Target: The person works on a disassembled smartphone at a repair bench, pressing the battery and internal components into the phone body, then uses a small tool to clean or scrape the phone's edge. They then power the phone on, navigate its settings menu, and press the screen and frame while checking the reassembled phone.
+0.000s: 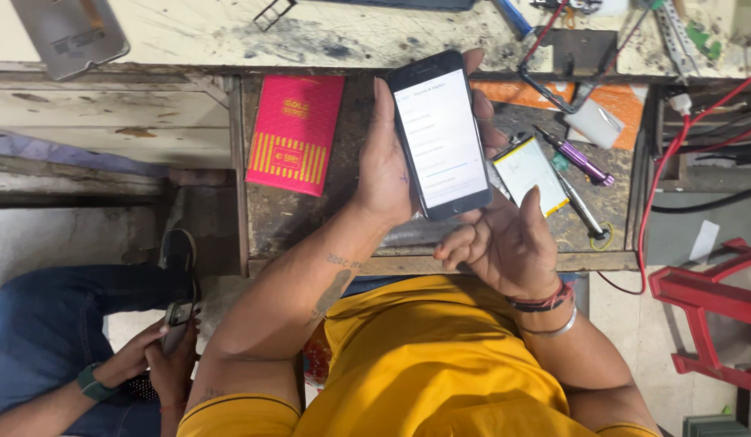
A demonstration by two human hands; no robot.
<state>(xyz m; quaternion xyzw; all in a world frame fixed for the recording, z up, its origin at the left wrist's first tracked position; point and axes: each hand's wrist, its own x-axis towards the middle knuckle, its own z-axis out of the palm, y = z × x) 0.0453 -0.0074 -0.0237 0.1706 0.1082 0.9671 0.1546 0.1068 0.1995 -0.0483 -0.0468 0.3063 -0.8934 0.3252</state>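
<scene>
My left hand [385,166] grips a black smartphone [440,133] upright over an open wooden drawer, its white screen lit with a list of grey lines. My right hand [505,239] hovers just below and right of the phone's lower edge, thumb raised, fingers loosely curled, holding nothing. A flat battery pack [527,170] with a white face and yellow edge lies in the drawer right of the phone, partly behind my right thumb.
The drawer [310,218] holds a pink-and-yellow box [294,133], a purple screwdriver [576,158] and a metal tool [581,212]. A grey phone back cover [68,34] lies on the scratched bench. Red wires [662,154] hang right, by a red stool [711,311]. A seated person's hands [161,352] hold a phone at lower left.
</scene>
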